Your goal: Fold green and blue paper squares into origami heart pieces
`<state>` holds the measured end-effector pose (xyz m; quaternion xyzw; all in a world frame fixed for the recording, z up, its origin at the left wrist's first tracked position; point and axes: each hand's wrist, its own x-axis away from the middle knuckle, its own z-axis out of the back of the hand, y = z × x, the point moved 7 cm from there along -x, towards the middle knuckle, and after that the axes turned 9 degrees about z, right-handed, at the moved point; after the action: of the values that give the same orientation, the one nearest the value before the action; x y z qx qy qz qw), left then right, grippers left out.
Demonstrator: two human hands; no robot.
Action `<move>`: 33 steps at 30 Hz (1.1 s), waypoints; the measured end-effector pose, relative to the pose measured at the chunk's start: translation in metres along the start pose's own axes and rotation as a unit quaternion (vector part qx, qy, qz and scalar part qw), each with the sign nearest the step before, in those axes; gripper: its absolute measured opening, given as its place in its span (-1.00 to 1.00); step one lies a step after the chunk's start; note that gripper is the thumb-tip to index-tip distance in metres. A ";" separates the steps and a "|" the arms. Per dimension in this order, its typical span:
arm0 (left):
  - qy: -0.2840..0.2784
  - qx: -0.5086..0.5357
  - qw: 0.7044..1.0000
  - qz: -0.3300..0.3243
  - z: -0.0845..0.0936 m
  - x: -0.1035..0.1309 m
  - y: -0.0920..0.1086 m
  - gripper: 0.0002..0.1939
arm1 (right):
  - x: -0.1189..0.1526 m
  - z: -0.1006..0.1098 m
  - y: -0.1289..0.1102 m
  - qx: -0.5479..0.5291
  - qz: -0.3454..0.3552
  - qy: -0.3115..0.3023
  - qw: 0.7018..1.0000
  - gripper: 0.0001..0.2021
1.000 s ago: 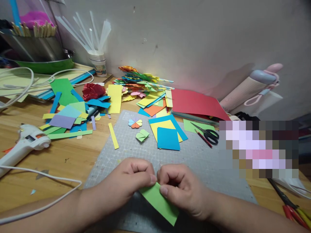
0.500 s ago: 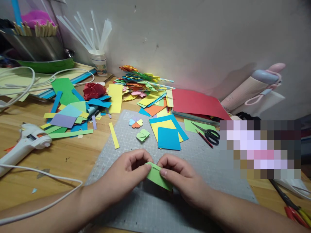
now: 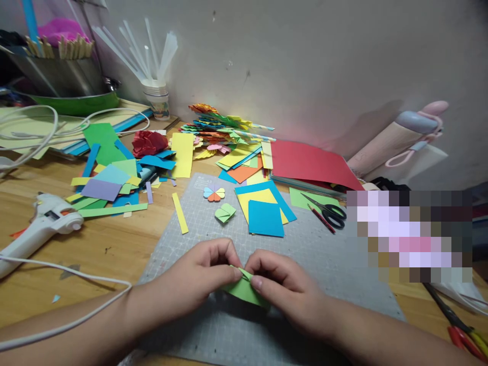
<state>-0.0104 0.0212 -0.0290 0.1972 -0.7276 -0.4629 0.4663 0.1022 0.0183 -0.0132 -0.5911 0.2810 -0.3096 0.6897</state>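
Observation:
A folded piece of light green paper [image 3: 247, 294] is held above the grey cutting mat [image 3: 183, 325]. My left hand [image 3: 213, 267] pinches its left upper edge between thumb and fingers. On the right, my right hand [image 3: 284, 282] pinches the same edge, thumb on the near side. Between the two thumbs a small fold stands slightly apart. Beyond my hands lie a green folded paper piece [image 3: 225, 213] and a multicoloured paper flower [image 3: 214, 192]. Blue square paper [image 3: 266, 218] rests on yellow and blue sheets.
Black scissors [image 3: 331, 213] and a red pencil [image 3: 321, 218] lie right of the sheets. A white glue gun [image 3: 41, 229] is at left, its cord crossing my left forearm. Paper scraps [image 3: 101, 188], a red book-like stack [image 3: 308, 162] and a cup of clear sticks [image 3: 157, 101] stand farther back.
Both hands and the green paper have moved slightly down and nearer to me. The paper's top fold is now bent more between the thumbs.

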 end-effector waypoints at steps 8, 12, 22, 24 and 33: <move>-0.003 -0.002 1.000 0.006 0.000 0.000 -0.002 -0.90 | 0.001 -0.003 -0.004 0.060 0.042 -0.013 0.997 -0.84; 0.016 -0.020 1.000 -0.010 0.001 0.000 0.001 -0.86 | 0.001 0.004 0.002 0.040 0.020 0.019 0.999 -0.80; 0.042 -0.114 0.992 -0.035 0.006 0.004 0.005 -0.82 | 0.001 0.002 0.004 0.075 0.013 0.005 0.997 -0.85; 0.060 -0.156 0.985 -0.051 0.006 0.006 0.006 -0.81 | 0.002 0.001 0.005 0.071 0.003 0.003 0.997 -0.84; 0.065 -0.162 0.983 -0.057 0.001 0.008 0.008 -0.78 | 0.001 0.000 0.009 -0.009 -0.038 0.022 0.999 -0.71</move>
<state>-0.0138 0.0195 -0.0185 0.1897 -0.5989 -0.5866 0.5112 0.1038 0.0184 -0.0221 -0.6007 0.2765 -0.3464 0.6654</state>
